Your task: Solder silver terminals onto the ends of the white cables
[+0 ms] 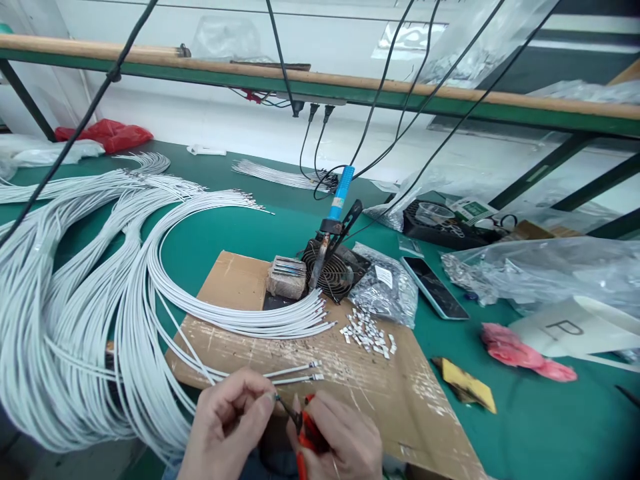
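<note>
Red-handled pliers (309, 432), gripped in the right hand (347, 437), point at a tiny piece (277, 397) the left hand (230, 421) pinches.

Smooth white plastic with a soft shine is seen on the cables (140, 300) at the left. The pliers (309, 433), bottom middle, are covered with glossy red plastic at the grips. The board (370, 387), lower middle, is made of matt brown card, scratched rough in places. The table (530, 427) is topped with smooth green, barely shiny. Blue plastic and worn metal are shown on the iron (342, 192) in the middle. The bag (395, 293) right of it is made of crinkly, shiny plastic. Dark, glossy glass is seen on the phone (435, 287). The shelf (350, 80), top, is edged with smooth wood.
</note>
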The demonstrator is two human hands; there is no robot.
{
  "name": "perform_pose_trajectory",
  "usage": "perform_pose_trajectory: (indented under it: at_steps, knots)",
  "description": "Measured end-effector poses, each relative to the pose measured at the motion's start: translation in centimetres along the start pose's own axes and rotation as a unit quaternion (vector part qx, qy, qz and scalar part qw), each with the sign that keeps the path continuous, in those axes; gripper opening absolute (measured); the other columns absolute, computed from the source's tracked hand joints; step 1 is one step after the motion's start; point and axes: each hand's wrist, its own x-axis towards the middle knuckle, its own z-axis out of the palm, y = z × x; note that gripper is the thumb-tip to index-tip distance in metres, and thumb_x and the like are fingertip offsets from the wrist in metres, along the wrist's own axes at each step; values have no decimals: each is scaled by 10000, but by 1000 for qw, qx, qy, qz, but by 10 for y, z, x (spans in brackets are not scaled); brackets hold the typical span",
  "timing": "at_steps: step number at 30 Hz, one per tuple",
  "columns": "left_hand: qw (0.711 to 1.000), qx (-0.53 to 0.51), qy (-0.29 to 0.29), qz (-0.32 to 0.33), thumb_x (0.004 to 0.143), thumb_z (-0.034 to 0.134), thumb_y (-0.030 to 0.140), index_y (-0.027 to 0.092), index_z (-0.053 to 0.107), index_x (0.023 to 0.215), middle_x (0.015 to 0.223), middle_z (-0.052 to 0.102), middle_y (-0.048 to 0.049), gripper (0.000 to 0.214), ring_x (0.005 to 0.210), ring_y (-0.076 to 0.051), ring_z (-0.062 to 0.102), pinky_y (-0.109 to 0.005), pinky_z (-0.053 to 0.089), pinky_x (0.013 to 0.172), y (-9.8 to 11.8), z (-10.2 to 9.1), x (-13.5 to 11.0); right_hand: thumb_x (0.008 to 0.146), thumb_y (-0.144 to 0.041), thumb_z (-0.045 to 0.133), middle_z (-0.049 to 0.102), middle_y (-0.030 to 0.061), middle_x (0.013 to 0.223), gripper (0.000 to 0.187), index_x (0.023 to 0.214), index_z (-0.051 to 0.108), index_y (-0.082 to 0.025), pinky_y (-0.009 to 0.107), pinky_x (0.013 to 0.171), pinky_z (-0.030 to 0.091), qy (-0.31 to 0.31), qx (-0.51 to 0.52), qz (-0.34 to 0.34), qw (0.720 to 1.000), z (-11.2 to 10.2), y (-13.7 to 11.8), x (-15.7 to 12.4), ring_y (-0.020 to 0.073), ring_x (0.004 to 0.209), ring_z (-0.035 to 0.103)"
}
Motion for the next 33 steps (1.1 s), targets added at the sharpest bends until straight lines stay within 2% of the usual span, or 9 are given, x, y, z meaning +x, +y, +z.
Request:
perform_pose_trajectory:
  at_steps: [4, 7, 9, 10, 13, 18, 23, 27, 33]
  knots:
    - [999, 17, 13, 35, 751, 763, 676, 193, 771, 698, 612, 496, 20, 486, 586, -133, 342, -232, 274, 545, -10, -2, 2, 894, -187, 591, 422, -54, 481, 373, 545, 466, -226, 253, 403, 266, 59, 31, 84, 994, 6, 3, -8, 100, 399, 375]
    - [999, -17, 18, 36, 750, 790, 637, 197, 766, 689, 620, 521, 16, 445, 583, -131, 344, -221, 304, 543, -9, -8, 2, 1024, -234, 470, 289, -90, 409, 504, 534, 354, -242, 220, 342, 275, 110, 48, 160, 980, -7, 15, -7, 90, 331, 278]
    - [999, -41, 16, 19, 752, 800, 621, 200, 750, 687, 606, 505, 26, 429, 581, -127, 337, -212, 310, 546, -8, -10, 2, 1054, -230, 428, 303, -91, 398, 515, 548, 332, -244, 212, 342, 302, 105, 52, 188, 975, -18, 21, -5, 88, 315, 298]
    - [999, -48, 16, 14, 755, 800, 618, 202, 742, 693, 606, 495, 31, 425, 585, -126, 335, -208, 309, 549, -7, -9, 2, 1034, -215, 482, 341, -86, 405, 497, 552, 361, -237, 209, 345, 300, 84, 51, 191, 977, -22, 21, -4, 86, 321, 332]
    - [998, -49, 29, 27, 764, 797, 614, 208, 728, 718, 644, 488, 31, 414, 623, -131, 348, -202, 311, 565, -6, -3, 1, 917, -182, 650, 430, -66, 475, 429, 546, 437, -208, 201, 385, 312, -13, 50, 156, 986, -25, 13, -2, 82, 382, 416]
    - [998, -14, 33, 52, 766, 769, 655, 196, 714, 700, 661, 481, 21, 467, 650, -140, 361, -215, 291, 556, -5, 3, 0, 827, -109, 628, 375, -72, 537, 394, 562, 356, -211, 210, 434, 269, -118, 45, 84, 988, -15, -2, 3, 68, 436, 392]
    - [997, 23, 29, 72, 788, 726, 685, 189, 703, 715, 604, 434, 41, 502, 596, -128, 309, -251, 224, 531, -6, 3, -1, 715, -51, 610, 355, -82, 561, 378, 611, 292, -229, 223, 462, 249, -148, 28, 63, 987, -16, -1, 8, 71, 470, 367]
    - [997, 37, 28, 68, 784, 699, 722, 185, 670, 694, 578, 368, 62, 546, 575, -122, 264, -282, 179, 540, -2, 6, -1, 704, -45, 585, 337, -83, 566, 385, 632, 259, -237, 227, 463, 243, -152, 23, 50, 987, -18, 1, 9, 70, 469, 361]
    - [995, 55, 36, 73, 760, 682, 764, 175, 678, 701, 559, 370, 67, 592, 554, -113, 256, -282, 165, 532, 3, 9, -2, 717, -53, 571, 347, -78, 572, 351, 625, 287, -238, 235, 468, 249, -141, 24, 31, 989, -17, 4, 7, 77, 472, 368]
